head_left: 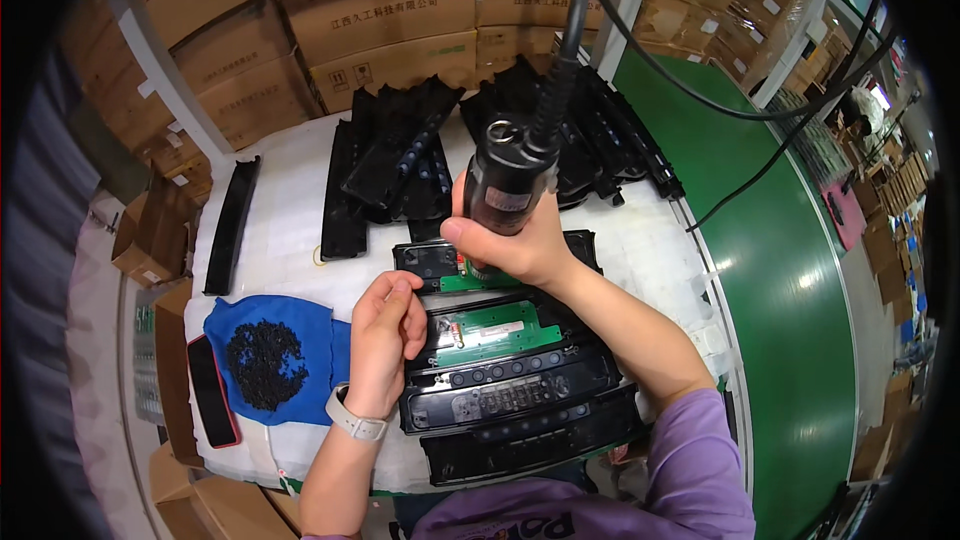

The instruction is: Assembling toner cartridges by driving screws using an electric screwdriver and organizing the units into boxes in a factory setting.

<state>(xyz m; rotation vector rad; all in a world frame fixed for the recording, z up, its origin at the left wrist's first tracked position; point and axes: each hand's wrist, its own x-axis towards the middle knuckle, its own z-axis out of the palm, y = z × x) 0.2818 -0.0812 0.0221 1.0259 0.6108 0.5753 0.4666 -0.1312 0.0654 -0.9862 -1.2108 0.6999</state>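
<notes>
My right hand [535,245] is wrapped round a black electric screwdriver [500,190], held upright with its cord rising from the top. Its lower end is hidden by the hand, above a green circuit board [460,283] in a long black plastic housing [425,258]. My left hand [388,325] is at the left end of that housing, fingers curled and thumb pressed to the fingertips; anything between them is hidden. Just nearer lies a second housing with a green circuit board [490,330]. Several more black housings [500,395] lie in front of it, close to my body.
A blue cloth [222,315] on the left carries a pile of small black parts [265,365], seemingly screws. Beside it lies a red-edged phone [212,395]. Black housings [395,165] are heaped at the back. A green conveyor belt [790,340] runs along the right; cardboard boxes [380,15] stand behind.
</notes>
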